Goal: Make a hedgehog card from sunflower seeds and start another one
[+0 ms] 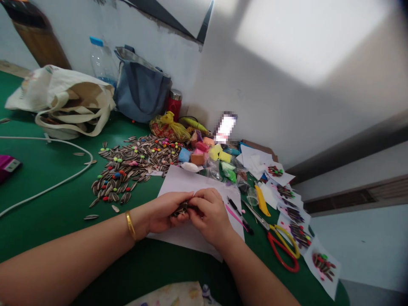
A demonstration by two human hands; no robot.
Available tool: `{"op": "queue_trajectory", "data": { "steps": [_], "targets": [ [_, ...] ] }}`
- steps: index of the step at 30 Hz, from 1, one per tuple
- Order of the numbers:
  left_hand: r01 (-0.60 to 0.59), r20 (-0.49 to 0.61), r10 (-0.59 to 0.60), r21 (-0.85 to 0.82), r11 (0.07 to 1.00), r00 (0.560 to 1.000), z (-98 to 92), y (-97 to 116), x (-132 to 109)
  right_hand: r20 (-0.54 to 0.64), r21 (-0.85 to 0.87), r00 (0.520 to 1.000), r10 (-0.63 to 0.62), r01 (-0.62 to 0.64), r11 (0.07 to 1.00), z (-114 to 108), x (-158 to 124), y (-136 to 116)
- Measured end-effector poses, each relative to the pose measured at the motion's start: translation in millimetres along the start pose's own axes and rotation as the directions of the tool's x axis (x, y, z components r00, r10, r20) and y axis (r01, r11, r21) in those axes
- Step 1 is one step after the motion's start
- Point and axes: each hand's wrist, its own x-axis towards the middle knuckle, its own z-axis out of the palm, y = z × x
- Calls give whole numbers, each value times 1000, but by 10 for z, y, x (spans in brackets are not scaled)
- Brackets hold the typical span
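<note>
My left hand (168,211), with a gold bangle at the wrist, is cupped around several striped sunflower seeds (181,209). Against it, my right hand (208,214) has its fingers bent and pinched at the edge of those seeds; its fingertips are partly hidden, so I cannot make out what they grip. Both hands are above a white sheet of paper (188,238) on the green table. Left of the sheet spreads a pile of sunflower seeds (143,161) mixed with coloured candy-like pieces. Close to my right hand, a black pen (235,205) and a pink stick (234,215) rest on the paper.
Red-and-yellow scissors (280,242) and a yellow cutter (262,200) lie at right, beside paper cards with seed designs (321,261). Coloured clay packs (197,158) and a lit phone (225,127) are behind. Bags (142,87) stand at back left; a white cable (60,180) crosses the left.
</note>
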Motion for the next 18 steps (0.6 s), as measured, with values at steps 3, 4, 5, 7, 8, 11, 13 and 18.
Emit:
{"op": "queue_trajectory", "data": {
  "steps": [3,4,5,7,8,11,13,18],
  "targets": [
    [-1,18,0,33,999,1000,4,14,-9,-47,85,998,35,-31,996,-6,-25,2],
    [-4,22,3,47,999,1000,4,24,-15,-67,117,996,55,-47,992,-15,-36,13],
    [-11,26,10,61,998,1000,3,35,-21,-91,145,993,78,-64,987,-28,-47,30],
    [-32,30,29,87,996,999,-3,58,-32,-138,182,982,131,-105,978,-59,-66,78],
    [-46,31,43,101,994,999,-6,67,-37,-151,185,977,151,-122,975,-74,-72,106],
    [-81,23,79,175,981,997,-8,74,-46,-116,184,978,172,-150,972,-97,-76,178],
    [-110,19,108,252,962,994,-4,63,-47,-58,220,980,191,-174,960,-93,-71,201],
    [-192,1,207,376,907,978,-2,27,-33,27,209,987,157,-159,965,-106,-49,201]
  ]
}}
